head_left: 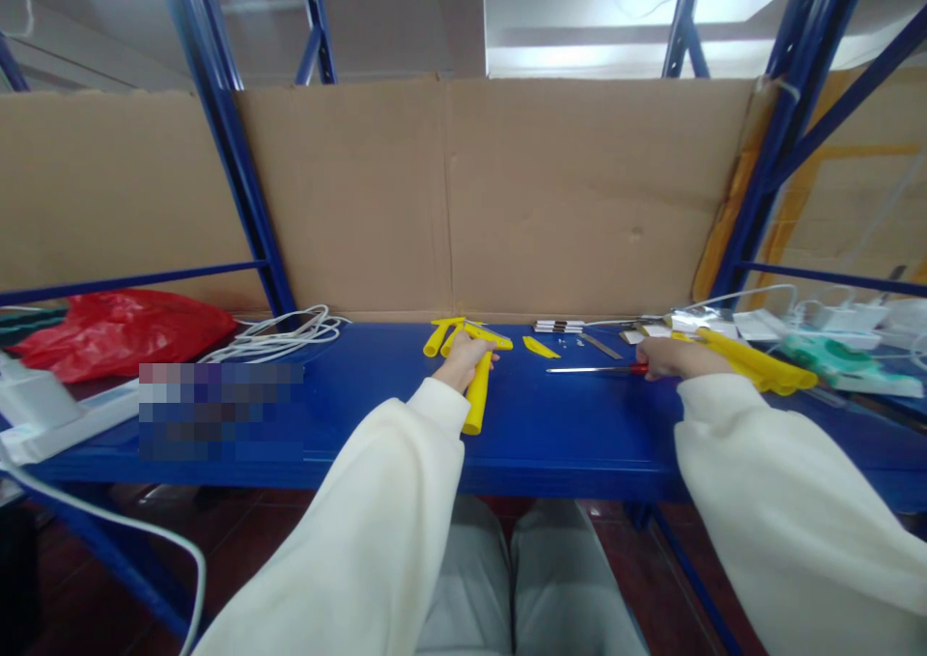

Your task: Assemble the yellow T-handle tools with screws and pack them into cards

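Observation:
My left hand [467, 358] is closed around a yellow plastic tool [475, 405] with a tube-like handle and a wide, flat head; it looks like a scraper. Just beyond that hand lie more yellow tools [435, 339] of similar shape. My right hand [667, 356] grips a screwdriver [598, 371], its red handle mostly covered by the fingers and its long metal shaft pointing left, low over the table. Between the hands are a loose yellow plate [541, 348], a thin metal blade [601, 346] and some tiny parts [563, 343], too small to name.
A blue table [377, 424] with blue uprights stands before a cardboard wall [449, 202]. Several yellow tools [760, 361] lie beyond my right wrist, near a green and white item [832, 358]. At left are a red plastic bag [137, 332], coiled white cables [296, 335] and a power strip [79, 426].

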Demonstrator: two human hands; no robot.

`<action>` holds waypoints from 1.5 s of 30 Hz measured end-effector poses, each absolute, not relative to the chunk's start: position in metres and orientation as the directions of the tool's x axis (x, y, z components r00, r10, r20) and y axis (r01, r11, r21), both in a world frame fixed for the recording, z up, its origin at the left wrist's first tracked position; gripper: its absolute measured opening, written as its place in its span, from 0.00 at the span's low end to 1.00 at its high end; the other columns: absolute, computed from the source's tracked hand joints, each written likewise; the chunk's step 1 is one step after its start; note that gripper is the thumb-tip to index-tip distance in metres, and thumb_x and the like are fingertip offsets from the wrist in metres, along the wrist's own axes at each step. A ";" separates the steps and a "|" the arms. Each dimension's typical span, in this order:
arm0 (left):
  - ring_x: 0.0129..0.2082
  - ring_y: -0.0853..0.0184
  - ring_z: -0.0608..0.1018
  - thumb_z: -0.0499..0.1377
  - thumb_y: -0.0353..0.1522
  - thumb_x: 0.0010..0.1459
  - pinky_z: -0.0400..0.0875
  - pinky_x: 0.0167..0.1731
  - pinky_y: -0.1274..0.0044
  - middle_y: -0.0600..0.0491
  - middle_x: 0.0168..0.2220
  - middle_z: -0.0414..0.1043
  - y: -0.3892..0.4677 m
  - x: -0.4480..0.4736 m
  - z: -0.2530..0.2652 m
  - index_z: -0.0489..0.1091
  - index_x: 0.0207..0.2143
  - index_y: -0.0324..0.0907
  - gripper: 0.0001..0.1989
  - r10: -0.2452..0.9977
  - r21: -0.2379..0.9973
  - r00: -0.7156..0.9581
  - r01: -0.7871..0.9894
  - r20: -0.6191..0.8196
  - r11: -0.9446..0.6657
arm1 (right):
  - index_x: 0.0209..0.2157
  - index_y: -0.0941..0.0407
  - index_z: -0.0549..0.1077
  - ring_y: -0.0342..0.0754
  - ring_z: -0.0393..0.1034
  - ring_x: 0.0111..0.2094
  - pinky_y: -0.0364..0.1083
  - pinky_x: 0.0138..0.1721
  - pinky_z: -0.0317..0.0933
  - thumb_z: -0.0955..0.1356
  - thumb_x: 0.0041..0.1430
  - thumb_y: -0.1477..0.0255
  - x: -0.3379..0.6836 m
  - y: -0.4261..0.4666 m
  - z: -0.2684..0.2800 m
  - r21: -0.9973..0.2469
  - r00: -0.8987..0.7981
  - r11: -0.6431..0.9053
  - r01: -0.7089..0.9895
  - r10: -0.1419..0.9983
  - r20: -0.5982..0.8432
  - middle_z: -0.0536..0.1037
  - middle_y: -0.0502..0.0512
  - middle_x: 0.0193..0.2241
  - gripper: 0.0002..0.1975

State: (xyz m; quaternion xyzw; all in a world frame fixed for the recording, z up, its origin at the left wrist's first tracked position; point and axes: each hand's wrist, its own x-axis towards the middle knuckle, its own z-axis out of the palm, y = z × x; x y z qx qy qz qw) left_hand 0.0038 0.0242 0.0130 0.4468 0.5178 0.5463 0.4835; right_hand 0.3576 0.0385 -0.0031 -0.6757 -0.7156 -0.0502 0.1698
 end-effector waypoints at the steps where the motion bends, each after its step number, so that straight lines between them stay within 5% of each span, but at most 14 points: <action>1: 0.16 0.72 0.72 0.66 0.18 0.47 0.63 0.16 0.82 0.57 0.21 0.69 0.025 0.003 0.013 0.69 0.36 0.36 0.14 0.991 0.998 -0.136 -0.060 -0.010 0.002 | 0.18 0.53 0.72 0.59 0.76 0.32 0.57 0.36 0.66 0.75 0.39 0.79 0.356 0.035 -0.002 -0.141 -0.010 0.041 0.989 0.977 0.215 0.77 0.58 0.24 0.10; 4: 0.16 0.72 0.72 0.67 0.19 0.47 0.64 0.16 0.82 0.57 0.21 0.69 0.024 0.002 0.013 0.69 0.36 0.36 0.14 0.990 0.999 -0.141 -0.030 -0.014 0.010 | 0.24 0.52 0.74 0.55 0.76 0.33 0.51 0.36 0.66 0.72 0.46 0.75 0.347 0.025 0.002 -0.143 -0.055 0.073 0.987 0.991 0.125 0.80 0.55 0.28 0.05; 18: 0.14 0.73 0.70 0.61 0.19 0.54 0.64 0.15 0.84 0.59 0.16 0.66 0.020 0.000 0.013 0.70 0.37 0.35 0.09 0.984 0.948 -0.166 0.317 0.066 -0.010 | 0.30 0.54 0.73 0.52 0.75 0.36 0.49 0.42 0.68 0.69 0.51 0.71 0.313 0.013 0.002 -0.364 -0.199 0.351 0.863 0.898 0.393 0.81 0.55 0.33 0.03; 25: 0.17 0.72 0.73 0.59 0.18 0.54 0.66 0.16 0.84 0.55 0.20 0.71 0.022 0.003 0.011 0.71 0.40 0.32 0.10 0.988 0.914 -0.123 0.404 0.091 -0.034 | 0.31 0.54 0.74 0.54 0.75 0.36 0.52 0.42 0.68 0.67 0.53 0.69 0.307 0.022 -0.004 -0.321 -0.306 0.481 0.816 0.830 0.467 0.81 0.57 0.32 0.05; 45: 0.18 0.71 0.75 0.60 0.19 0.55 0.69 0.18 0.82 0.53 0.25 0.75 0.021 0.008 0.009 0.68 0.46 0.32 0.15 0.988 0.912 -0.112 0.407 0.110 -0.056 | 0.33 0.54 0.73 0.53 0.75 0.35 0.50 0.39 0.68 0.67 0.55 0.71 0.307 0.024 -0.006 -0.244 -0.338 0.493 0.835 0.809 0.481 0.80 0.57 0.32 0.04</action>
